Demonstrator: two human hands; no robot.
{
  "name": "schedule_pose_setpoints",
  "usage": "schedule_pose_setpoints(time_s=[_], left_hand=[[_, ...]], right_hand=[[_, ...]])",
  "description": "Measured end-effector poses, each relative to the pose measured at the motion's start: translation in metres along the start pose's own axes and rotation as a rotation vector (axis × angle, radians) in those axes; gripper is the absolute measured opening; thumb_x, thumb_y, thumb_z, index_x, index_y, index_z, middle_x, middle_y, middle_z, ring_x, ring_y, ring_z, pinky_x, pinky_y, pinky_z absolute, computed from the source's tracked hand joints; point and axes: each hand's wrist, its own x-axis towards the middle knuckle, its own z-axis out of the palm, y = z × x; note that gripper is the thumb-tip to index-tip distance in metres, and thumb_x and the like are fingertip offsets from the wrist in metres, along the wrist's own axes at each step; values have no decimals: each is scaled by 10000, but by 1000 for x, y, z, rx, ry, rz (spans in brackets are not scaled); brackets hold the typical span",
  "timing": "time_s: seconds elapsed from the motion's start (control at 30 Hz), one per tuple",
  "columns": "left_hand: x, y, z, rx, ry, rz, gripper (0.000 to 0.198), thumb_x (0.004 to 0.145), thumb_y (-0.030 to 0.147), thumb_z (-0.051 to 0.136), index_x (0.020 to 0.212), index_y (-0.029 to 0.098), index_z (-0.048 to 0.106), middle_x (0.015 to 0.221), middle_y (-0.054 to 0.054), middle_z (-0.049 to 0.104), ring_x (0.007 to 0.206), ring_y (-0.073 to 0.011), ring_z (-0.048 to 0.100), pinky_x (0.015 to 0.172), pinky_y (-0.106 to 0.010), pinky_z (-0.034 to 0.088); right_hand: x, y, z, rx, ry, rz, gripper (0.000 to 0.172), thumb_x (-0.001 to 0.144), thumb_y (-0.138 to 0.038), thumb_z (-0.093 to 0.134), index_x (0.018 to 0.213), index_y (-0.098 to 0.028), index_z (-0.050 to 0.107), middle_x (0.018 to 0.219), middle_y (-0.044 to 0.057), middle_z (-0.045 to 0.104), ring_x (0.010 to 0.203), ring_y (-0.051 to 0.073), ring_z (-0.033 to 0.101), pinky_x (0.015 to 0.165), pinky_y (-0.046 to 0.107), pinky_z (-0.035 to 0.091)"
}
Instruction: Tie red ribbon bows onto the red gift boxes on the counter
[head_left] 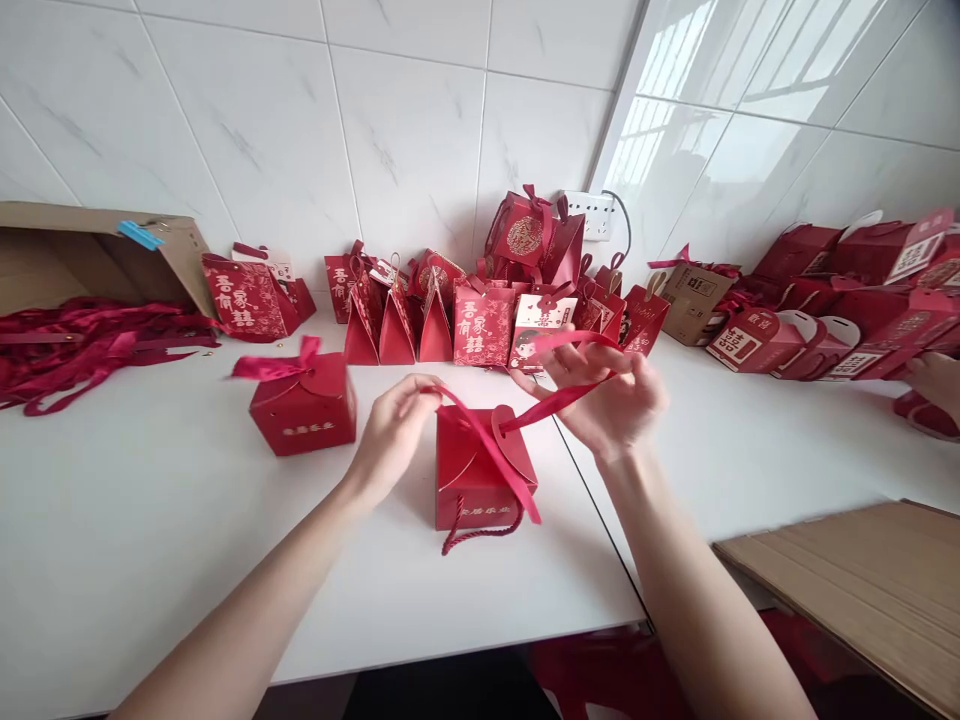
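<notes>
A red gift box with gold lettering stands on the white table in front of me, a twisted cord handle hanging down its front. Red ribbon passes through the slot in its top flaps. My left hand pinches one length of ribbon above the box's left side; its loose end falls across the lid. To the right, my right hand is raised palm up, with the other length running over its curled fingers. Left of my left hand sits a second red box with a ribbon bow on top.
Several red gift bags and boxes line the tiled wall. At the left, a cardboard carton lies beside a heap of ribbons. More red boxes are stacked at the right, near another person's hand. Cardboard juts in lower right.
</notes>
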Motion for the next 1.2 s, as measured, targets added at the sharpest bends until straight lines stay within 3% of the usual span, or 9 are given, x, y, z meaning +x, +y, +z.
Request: schedule_pose_setpoints(time_s=[0.1,0.2,0.4,0.6,0.7,0.8,0.9,1.03,1.2], left_hand=[[6,5,-5,-282,90,-27,101,693,267,580,654,174,570,668,14,563,645,-115,501,600,-220,413],[12,13,-13,-535,126,-151,118,653,243,615,614,171,531,584,38,521,471,-71,403,471,-203,381],[19,23,-30,-828,236,-230,104,686,164,582,611,157,510,562,53,511,397,-36,375,428,-180,394],[24,16,-46,-1051,211,-119,157,695,162,636,653,167,485,609,69,538,423,-33,419,440,-176,398],[29,9,-51,-1038,272,-105,201,680,178,665,637,167,469,610,70,554,427,-30,419,476,-182,427],[31,-1,-47,-876,276,-136,225,627,229,709,649,174,492,595,81,547,455,-29,449,509,-171,436],[25,-12,-32,-673,192,-205,267,573,277,763,641,169,528,567,72,542,470,-45,481,484,-170,411],[10,-22,-8,-500,29,-327,267,562,269,806,636,133,588,549,28,560,474,-86,506,454,-198,387],[1,-20,1,-412,-29,-383,253,630,331,768,649,155,588,586,36,547,511,-81,493,483,-198,382]], right_hand=[[1,-7,-2,7,97,1,291,732,-457,687,559,-257,565,970,-23,662,1118,221,542,973,443,429],[4,-7,-4,-165,224,28,331,748,-472,686,570,-226,554,898,-3,644,885,180,600,788,340,511],[8,-1,-9,-491,328,-11,574,750,-697,547,516,-174,531,646,1,474,566,91,461,503,212,405],[10,-10,-8,-219,355,25,594,694,-673,635,486,-178,381,568,-36,416,396,39,325,313,175,246],[10,-16,-14,-16,289,34,591,633,-582,751,496,-181,339,568,-49,450,364,16,297,264,137,237],[8,-19,-22,148,253,14,540,620,-455,815,499,-183,364,615,-47,521,374,-3,356,297,86,352],[5,-18,-29,228,243,-43,409,556,-363,868,558,-211,488,710,-37,595,508,13,540,515,63,532],[0,-14,-33,215,239,-94,400,446,-270,907,733,-257,629,826,-23,646,733,61,656,721,71,568],[3,-6,-30,99,300,-4,351,474,-232,887,731,-266,651,756,-48,636,637,53,625,585,98,557]])
